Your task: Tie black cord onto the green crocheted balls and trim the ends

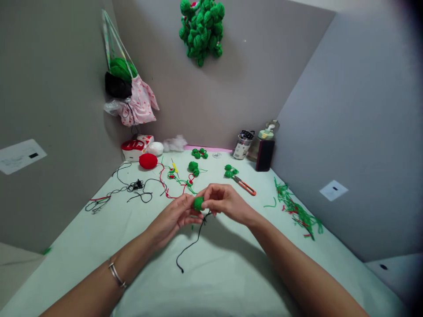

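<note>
Between my two hands, above the pale green cloth, is a small round green crocheted ball (pixel 198 203). My left hand (pixel 180 214) grips it from the left with bent fingers. From the right, the thumb and fingers of my right hand (pixel 225 202) pinch the same ball. A black cord (pixel 197 240) hangs below my fingers, and its lower end lies on the cloth. Where the cord meets the ball is hidden. Just beyond my hands lie green and red crocheted pieces (pixel 190 181), joined by loose yarn.
Orange-handled snips (pixel 244 185) lie beyond my right hand, with yarn scraps (pixel 295 209) farther right. Tangled black cord (pixel 137 185) and a red yarn ball (pixel 148 161) are at left. A dark phone (pixel 265 155) leans against a bottle at the back; green crocheted pieces (pixel 202 31) hang above.
</note>
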